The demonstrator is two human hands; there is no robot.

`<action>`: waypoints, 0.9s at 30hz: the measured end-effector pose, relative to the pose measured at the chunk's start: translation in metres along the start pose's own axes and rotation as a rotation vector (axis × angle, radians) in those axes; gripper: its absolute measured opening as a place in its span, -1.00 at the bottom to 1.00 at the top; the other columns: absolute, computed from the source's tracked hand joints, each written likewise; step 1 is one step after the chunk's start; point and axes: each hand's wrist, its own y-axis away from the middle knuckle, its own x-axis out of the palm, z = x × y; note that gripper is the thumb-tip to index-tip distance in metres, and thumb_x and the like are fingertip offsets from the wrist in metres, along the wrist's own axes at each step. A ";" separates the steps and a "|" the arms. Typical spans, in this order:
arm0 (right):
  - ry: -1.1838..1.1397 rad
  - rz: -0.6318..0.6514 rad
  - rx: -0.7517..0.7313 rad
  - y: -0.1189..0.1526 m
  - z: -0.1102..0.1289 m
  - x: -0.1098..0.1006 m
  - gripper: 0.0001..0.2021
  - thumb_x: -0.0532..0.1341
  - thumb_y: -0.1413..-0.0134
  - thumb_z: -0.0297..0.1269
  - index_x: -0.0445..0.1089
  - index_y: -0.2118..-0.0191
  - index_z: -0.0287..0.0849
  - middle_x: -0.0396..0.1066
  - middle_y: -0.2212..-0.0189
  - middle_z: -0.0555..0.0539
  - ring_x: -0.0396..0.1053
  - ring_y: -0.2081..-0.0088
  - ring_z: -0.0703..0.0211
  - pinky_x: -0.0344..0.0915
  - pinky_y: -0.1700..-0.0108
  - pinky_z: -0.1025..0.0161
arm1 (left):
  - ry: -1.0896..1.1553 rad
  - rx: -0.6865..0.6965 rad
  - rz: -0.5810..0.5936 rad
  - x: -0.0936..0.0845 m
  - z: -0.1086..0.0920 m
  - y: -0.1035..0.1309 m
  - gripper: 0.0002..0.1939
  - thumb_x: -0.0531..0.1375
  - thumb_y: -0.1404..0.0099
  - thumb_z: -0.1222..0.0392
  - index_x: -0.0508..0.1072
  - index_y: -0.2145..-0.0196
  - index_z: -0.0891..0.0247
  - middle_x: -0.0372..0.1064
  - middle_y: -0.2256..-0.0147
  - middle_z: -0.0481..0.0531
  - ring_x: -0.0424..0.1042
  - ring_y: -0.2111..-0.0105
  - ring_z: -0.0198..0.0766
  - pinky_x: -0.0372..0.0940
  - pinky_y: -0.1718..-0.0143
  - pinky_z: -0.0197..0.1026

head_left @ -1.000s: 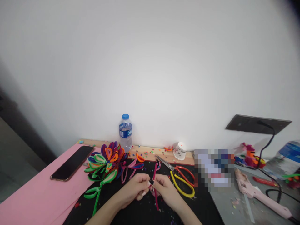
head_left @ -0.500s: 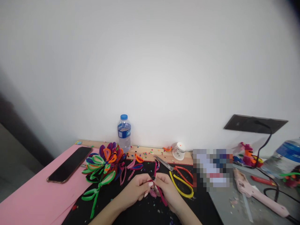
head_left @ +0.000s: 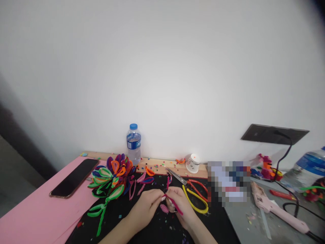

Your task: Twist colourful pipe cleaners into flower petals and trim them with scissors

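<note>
My left hand [head_left: 147, 204] and my right hand [head_left: 180, 203] meet fingertip to fingertip over the black mat. Pinched between them is a magenta pipe cleaner [head_left: 177, 205], one end slanting down across my right fingers and another part rising above them. A pink petal-shaped loop [head_left: 164, 208] shows just below the fingertips; whether it is joined to the magenta piece I cannot tell. Just right of my right hand lie scissors [head_left: 194, 191], their handles red and yellow and their blades apart. Several pink, blue and orange pipe-cleaner loops [head_left: 147, 179] lie beyond my left hand.
A bunch of colourful pipe-cleaner flowers [head_left: 111, 176] lies at left, near a phone [head_left: 74, 178] on pink card [head_left: 33, 210]. A water bottle [head_left: 133, 144] and white paper cup [head_left: 193, 163] stand along the wall. A pink glue gun [head_left: 279, 211] with its cord lies right.
My fingers have closed in tighter around the magenta pipe cleaner, and my left hand has turned so its fingers curl under. The pink petal shape shows more clearly below. The view has shifted slightly.
</note>
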 end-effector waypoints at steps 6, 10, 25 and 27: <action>0.177 -0.163 -0.289 0.000 0.006 -0.007 -0.82 0.16 0.02 -0.17 0.22 0.45 -0.16 0.11 0.60 0.10 -0.02 0.62 0.38 -0.06 0.62 0.42 | 0.520 -0.322 0.024 0.002 0.013 -0.006 -0.72 0.05 -0.20 0.02 0.28 0.50 0.30 0.02 0.72 -0.23 -0.14 0.76 -0.49 -0.22 0.73 -0.38; 0.400 -0.185 -0.443 0.001 0.013 -0.006 -0.81 0.21 0.11 -0.33 0.36 0.27 -0.15 0.28 0.34 -0.04 0.18 0.40 0.23 0.17 0.44 0.36 | 0.786 -0.362 0.048 0.001 0.017 -0.007 -0.72 0.12 -0.16 0.00 0.29 0.47 0.31 0.02 0.72 -0.25 -0.23 0.77 -0.54 -0.30 0.77 -0.40; 0.798 -0.110 -0.464 0.005 0.011 -0.002 -0.85 0.13 0.05 -0.45 0.38 0.55 -0.19 0.29 0.58 0.01 0.18 0.48 0.23 0.09 0.41 0.32 | 0.832 -0.400 0.146 -0.001 0.013 -0.004 -0.70 0.18 -0.09 -0.01 0.30 0.51 0.31 0.03 0.70 -0.24 -0.19 0.77 -0.55 -0.27 0.76 -0.41; 0.847 -0.111 -0.493 0.006 0.012 -0.002 -0.83 0.12 0.03 -0.45 0.37 0.57 -0.18 0.29 0.59 0.01 0.19 0.45 0.21 0.09 0.39 0.31 | 0.798 -0.391 0.149 0.000 0.014 -0.004 -0.69 0.17 -0.10 -0.02 0.29 0.51 0.31 0.04 0.70 -0.24 -0.18 0.78 -0.55 -0.27 0.77 -0.40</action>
